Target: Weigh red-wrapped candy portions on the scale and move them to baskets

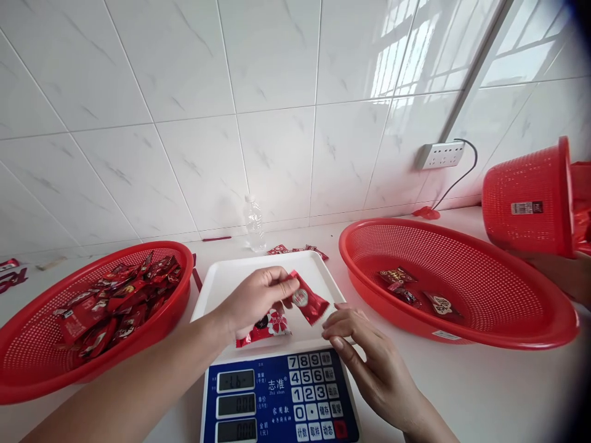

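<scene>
My left hand (263, 294) pinches a small red snack packet (308, 298) with a round pale label, above the white tray (221, 280) of a digital scale (277, 400). My right hand (364, 354) is beside the tray's right edge, fingers loosely bent and thumb apart. Its fingertips are close to the packet's lower end, and nothing shows in them. Partly behind my left hand, another red packet (277, 323) with a white flower print lies on the tray. The scale's displays are lit, but the top reading is hard to make out.
On the left, a red basket (187, 277) holds many red packets. A wide red basket (521, 295) on the right has several packets. A clear bottle (255, 224) and more packets (295, 250) are behind the scale. At far right, a person's arm (561, 271) is beneath a tilted red basket (526, 191).
</scene>
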`<action>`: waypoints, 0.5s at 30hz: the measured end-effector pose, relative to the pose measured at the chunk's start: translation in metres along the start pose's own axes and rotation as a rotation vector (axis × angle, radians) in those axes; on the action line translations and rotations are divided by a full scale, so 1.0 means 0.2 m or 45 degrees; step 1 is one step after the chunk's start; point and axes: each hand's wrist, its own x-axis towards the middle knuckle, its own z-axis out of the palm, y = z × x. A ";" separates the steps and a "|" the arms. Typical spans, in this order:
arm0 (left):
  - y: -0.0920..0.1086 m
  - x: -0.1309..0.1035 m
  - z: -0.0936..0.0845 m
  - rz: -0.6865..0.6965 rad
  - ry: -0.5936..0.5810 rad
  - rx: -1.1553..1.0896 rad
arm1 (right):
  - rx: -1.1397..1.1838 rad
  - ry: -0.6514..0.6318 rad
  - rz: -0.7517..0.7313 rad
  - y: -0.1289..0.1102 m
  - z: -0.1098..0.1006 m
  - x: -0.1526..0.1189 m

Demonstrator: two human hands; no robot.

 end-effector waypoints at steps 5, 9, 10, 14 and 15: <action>-0.02 0.01 -0.04 0.091 0.144 0.324 | -0.127 0.126 0.062 0.03 0.01 -0.01; -0.06 0.00 -0.06 0.167 0.169 0.875 | -0.240 0.207 0.094 0.05 0.02 -0.01; -0.07 0.00 -0.06 0.207 0.181 1.015 | -0.247 0.195 0.086 0.05 0.02 0.00; -0.10 -0.04 -0.11 0.217 0.015 1.325 | -0.272 0.125 0.026 0.04 0.02 0.01; -0.10 -0.05 -0.12 0.148 -0.071 1.344 | -0.277 0.116 0.015 0.04 0.03 0.01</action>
